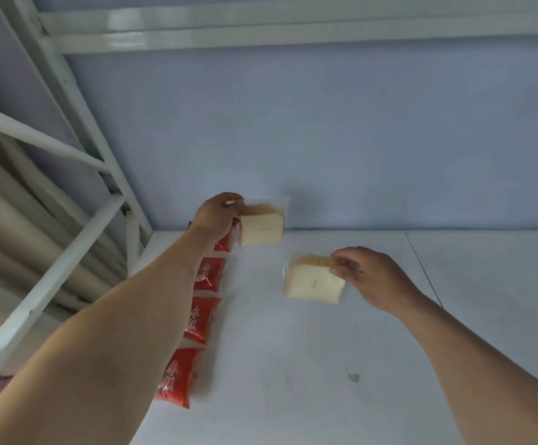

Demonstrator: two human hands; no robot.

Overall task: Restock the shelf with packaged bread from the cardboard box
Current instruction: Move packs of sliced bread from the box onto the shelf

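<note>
Shelf, white: one row of red packets along its left edge, front to back. Left hand pinches a clear-wrapped bread pack near the back corner. Right hand pinches a second pack by its top, mid-shelf, above the surface.

Bare shelf right of red packets

Two clear packs of white bread, one farther back and one nearer. Four red packets show in a row along the shelf's left edge. Two hands.
</note>
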